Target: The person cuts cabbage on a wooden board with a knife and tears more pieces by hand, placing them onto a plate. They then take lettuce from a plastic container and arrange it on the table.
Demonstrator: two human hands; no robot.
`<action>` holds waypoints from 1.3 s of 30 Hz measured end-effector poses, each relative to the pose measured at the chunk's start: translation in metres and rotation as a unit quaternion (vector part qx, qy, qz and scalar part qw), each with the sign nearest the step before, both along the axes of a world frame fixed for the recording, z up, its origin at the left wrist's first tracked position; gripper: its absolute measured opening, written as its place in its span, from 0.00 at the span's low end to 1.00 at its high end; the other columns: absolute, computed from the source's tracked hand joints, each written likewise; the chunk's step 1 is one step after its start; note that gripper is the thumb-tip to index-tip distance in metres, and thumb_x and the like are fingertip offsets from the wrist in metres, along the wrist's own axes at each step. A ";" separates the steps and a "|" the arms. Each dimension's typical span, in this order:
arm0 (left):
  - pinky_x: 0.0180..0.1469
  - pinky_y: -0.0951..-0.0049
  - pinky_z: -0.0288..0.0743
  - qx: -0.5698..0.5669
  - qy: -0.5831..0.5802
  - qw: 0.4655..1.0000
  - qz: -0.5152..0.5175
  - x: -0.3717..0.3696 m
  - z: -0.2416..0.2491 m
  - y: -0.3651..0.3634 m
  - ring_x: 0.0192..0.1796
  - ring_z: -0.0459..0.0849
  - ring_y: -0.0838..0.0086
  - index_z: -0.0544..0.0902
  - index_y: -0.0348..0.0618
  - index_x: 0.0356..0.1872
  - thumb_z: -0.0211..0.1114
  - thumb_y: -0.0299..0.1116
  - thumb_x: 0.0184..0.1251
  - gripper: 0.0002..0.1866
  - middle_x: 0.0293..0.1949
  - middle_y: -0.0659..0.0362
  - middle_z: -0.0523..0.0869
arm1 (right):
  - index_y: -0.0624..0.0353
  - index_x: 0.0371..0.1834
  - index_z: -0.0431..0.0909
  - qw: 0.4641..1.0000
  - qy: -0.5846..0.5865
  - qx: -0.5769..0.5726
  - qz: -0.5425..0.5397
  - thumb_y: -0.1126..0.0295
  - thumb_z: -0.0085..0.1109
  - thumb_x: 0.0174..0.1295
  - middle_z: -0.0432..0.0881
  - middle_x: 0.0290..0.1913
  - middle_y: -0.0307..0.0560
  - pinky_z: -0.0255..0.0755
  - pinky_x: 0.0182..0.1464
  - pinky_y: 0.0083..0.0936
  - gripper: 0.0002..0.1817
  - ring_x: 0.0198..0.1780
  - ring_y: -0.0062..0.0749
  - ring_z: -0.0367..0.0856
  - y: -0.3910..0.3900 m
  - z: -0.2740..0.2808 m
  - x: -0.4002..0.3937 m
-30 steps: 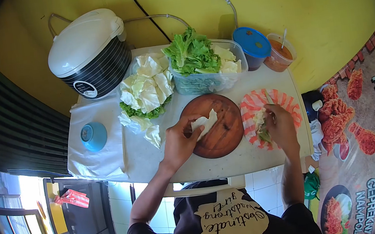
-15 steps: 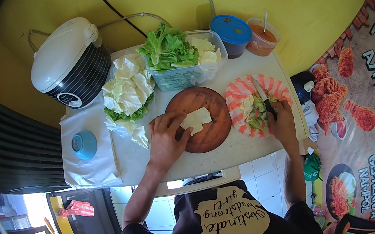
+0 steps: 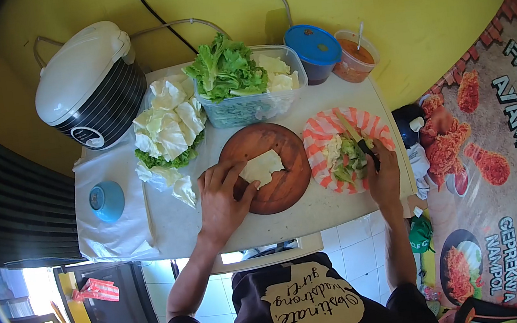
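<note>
My left hand (image 3: 224,195) rests at the left side of a round wooden cutting board (image 3: 279,196), its thumb and fingers closed on the edge of a flat piece of cabbage leaf (image 3: 262,168). In my right hand (image 3: 382,172) is a knife (image 3: 351,129), gripped by its dark handle, the blade pointing away from me. The knife hangs over a red-and-white striped paper (image 3: 317,141), which bears cut green and pale vegetable pieces (image 3: 349,166). Part of the handle is hidden by my fingers.
Behind the board stands a clear tub (image 3: 252,109) of lettuce and cabbage. Loose cabbage leaves (image 3: 170,124) lie at left, near a rice cooker (image 3: 91,85) and a blue bowl (image 3: 106,201). A blue-lidded container (image 3: 314,48) and an orange sauce tub (image 3: 354,59) sit at back right.
The whole view has shifted slightly. The knife blade leans a little more to the left and looks darker. My left hand stays on the cabbage piece.
</note>
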State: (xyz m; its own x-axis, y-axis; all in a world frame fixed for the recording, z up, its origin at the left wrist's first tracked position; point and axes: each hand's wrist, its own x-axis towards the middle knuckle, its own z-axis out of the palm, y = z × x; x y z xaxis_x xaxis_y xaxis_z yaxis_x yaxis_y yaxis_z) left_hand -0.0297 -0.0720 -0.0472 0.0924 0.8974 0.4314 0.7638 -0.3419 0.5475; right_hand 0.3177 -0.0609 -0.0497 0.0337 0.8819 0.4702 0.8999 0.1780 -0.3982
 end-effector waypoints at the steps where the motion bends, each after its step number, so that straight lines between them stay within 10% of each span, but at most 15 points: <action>1: 0.62 0.59 0.65 -0.003 0.001 1.000 0.007 0.000 0.000 -0.002 0.57 0.78 0.61 0.85 0.46 0.53 0.77 0.34 0.55 0.23 0.54 0.59 0.84 | 0.63 0.66 0.72 1.000 0.008 0.020 -0.001 0.79 0.56 0.68 0.81 0.45 0.58 0.75 0.48 0.36 0.22 0.45 0.47 0.80 -0.004 0.002 -0.002; 5: 0.62 0.59 0.66 0.017 0.011 1.000 0.011 -0.001 0.000 -0.002 0.57 0.79 0.62 0.86 0.46 0.52 0.77 0.34 0.55 0.22 0.53 0.59 0.84 | 0.63 0.69 0.70 0.995 0.057 0.041 0.069 0.80 0.53 0.69 0.79 0.41 0.55 0.74 0.45 0.33 0.23 0.42 0.43 0.79 -0.027 0.027 -0.034; 7: 0.61 0.59 0.66 0.022 0.019 1.000 0.007 0.000 0.002 -0.001 0.56 0.79 0.63 0.86 0.47 0.52 0.77 0.34 0.55 0.21 0.53 0.60 0.84 | 0.61 0.71 0.68 0.961 0.188 -0.173 0.103 0.81 0.51 0.70 0.76 0.39 0.54 0.73 0.42 0.30 0.25 0.38 0.40 0.77 -0.048 0.037 -0.067; 12: 0.60 0.61 0.68 0.044 0.032 0.999 -0.002 0.002 -0.001 0.003 0.53 0.80 0.67 0.90 0.50 0.43 0.77 0.35 0.54 0.14 0.50 0.63 0.85 | 0.52 0.78 0.58 0.944 0.129 -0.147 0.267 0.82 0.51 0.67 0.75 0.46 0.59 0.79 0.38 0.42 0.35 0.34 0.53 0.83 -0.050 0.027 -0.131; 31: 0.62 0.60 0.67 0.040 0.030 0.999 0.019 0.004 -0.001 0.006 0.53 0.79 0.69 0.92 0.52 0.38 0.77 0.36 0.52 0.10 0.47 0.67 0.86 | 0.57 0.79 0.57 0.921 -0.058 -0.274 0.270 0.80 0.56 0.61 0.75 0.44 0.54 0.79 0.31 0.40 0.39 0.28 0.50 0.82 -0.073 0.048 -0.107; 39: 0.63 0.58 0.66 0.001 0.024 1.000 0.010 -0.003 -0.001 0.001 0.56 0.78 0.61 0.87 0.49 0.51 0.77 0.35 0.54 0.21 0.52 0.59 0.84 | 0.57 0.67 0.75 0.960 0.075 -0.183 0.198 0.85 0.53 0.62 0.78 0.40 0.55 0.76 0.38 0.35 0.28 0.35 0.45 0.82 -0.078 0.033 -0.052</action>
State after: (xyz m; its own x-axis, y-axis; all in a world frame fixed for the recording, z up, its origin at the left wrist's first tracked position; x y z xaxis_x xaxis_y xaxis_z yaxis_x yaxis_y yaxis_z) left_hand -0.0326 -0.0713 -0.0478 0.0955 0.8984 0.4287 0.7958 -0.3276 0.5093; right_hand 0.2657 -0.1394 -0.0164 -0.2955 0.9446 0.1427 0.7177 0.3180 -0.6195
